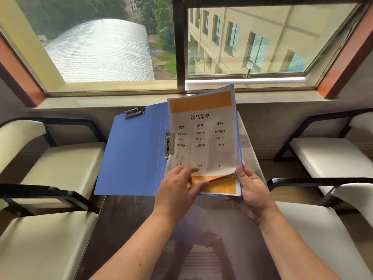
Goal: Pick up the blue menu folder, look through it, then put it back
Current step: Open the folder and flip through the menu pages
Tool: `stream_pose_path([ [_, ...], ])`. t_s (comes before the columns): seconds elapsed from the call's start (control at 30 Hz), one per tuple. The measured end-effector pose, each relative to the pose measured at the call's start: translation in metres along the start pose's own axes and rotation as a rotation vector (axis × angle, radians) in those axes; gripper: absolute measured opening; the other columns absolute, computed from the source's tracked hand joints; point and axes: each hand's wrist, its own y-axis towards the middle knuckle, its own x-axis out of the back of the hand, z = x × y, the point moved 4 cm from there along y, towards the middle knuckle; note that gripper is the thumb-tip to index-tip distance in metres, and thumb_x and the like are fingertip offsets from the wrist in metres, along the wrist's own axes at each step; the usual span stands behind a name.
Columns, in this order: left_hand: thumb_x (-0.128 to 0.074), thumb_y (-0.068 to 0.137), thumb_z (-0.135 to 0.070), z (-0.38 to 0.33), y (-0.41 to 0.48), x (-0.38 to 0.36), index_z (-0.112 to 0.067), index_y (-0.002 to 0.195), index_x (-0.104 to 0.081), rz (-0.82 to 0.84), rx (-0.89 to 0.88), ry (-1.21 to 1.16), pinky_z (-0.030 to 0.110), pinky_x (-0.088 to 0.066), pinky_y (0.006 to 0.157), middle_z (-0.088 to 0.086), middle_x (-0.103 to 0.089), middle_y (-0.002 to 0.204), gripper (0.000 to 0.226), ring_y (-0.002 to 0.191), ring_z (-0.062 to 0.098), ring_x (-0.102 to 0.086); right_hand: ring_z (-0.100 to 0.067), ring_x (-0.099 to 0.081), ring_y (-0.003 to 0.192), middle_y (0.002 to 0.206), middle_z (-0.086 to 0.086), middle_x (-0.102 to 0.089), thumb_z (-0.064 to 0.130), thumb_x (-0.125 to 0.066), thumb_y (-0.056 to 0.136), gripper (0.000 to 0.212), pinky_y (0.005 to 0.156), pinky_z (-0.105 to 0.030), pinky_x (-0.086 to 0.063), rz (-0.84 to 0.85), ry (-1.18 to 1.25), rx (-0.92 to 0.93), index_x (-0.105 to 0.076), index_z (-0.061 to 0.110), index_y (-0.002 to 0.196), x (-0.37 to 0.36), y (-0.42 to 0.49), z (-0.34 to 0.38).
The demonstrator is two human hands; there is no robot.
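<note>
The blue menu folder (pixel 133 154) is held open in the air above a dark glossy table (pixel 129 219). Its left cover hangs out flat, with a metal clip at the top. On the right half lie white menu pages (pixel 203 136) with orange bands and printed columns. My right hand (pixel 252 188) grips the folder's lower right corner from beneath, thumb on the page edge. My left hand (pixel 179 188) pinches the bottom edge of the top page, which is lifted and curled so that the orange page under it shows.
Cream cushioned chairs with black frames stand on both sides of the table, two on the left (pixel 50 158) and two on the right (pixel 331 156). A window sill (pixel 101 101) and a large window run along the far wall.
</note>
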Motion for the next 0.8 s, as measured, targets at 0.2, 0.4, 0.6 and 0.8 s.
stream_pose_path([
  [0.2,-0.068,0.098,-0.035,-0.015,-0.004,0.001,-0.019,0.101,-0.078,-0.087,-0.315,0.210,0.035,-0.055,0.072,-0.001,-0.070,0.090,0.019,0.082,0.021,-0.063,-0.025,-0.076,0.071,0.104,-0.010,-0.080,0.042,-0.062,0.096,0.029,0.046,-0.035,-0.059,0.017,0.015,0.005,-0.077,0.027,0.116,-0.002,0.002,0.000],
  [0.4,-0.058,0.102,-0.027,0.000,0.001,0.008,-0.024,0.091,-0.064,-0.224,0.091,0.002,0.027,-0.046,0.062,-0.009,-0.065,0.081,0.013,0.071,0.008,-0.058,-0.024,-0.075,0.070,0.102,-0.009,-0.081,0.044,-0.066,0.092,0.036,0.046,-0.035,-0.060,0.008,0.002,0.009,-0.075,0.025,0.122,0.004,0.002,0.001],
  [0.6,-0.048,0.101,-0.039,0.052,-0.007,0.014,-0.029,0.087,-0.052,-0.564,0.636,-0.623,0.040,-0.056,0.063,-0.001,-0.064,0.062,0.018,0.055,0.021,-0.065,-0.021,-0.072,0.061,0.093,-0.005,-0.080,0.039,-0.061,0.094,0.026,0.041,-0.032,-0.055,-0.048,0.052,0.008,-0.077,0.025,0.109,0.011,0.004,0.007],
  [0.8,-0.050,0.103,-0.034,0.081,-0.015,0.020,-0.018,0.099,-0.054,-0.633,0.861,-0.611,0.038,-0.055,0.059,0.007,-0.065,0.084,0.017,0.061,0.021,-0.064,-0.020,-0.074,0.061,0.094,-0.005,-0.082,0.038,-0.060,0.092,0.027,0.038,-0.029,-0.056,-0.051,0.068,0.009,-0.074,0.023,0.111,0.010,0.005,0.011],
])
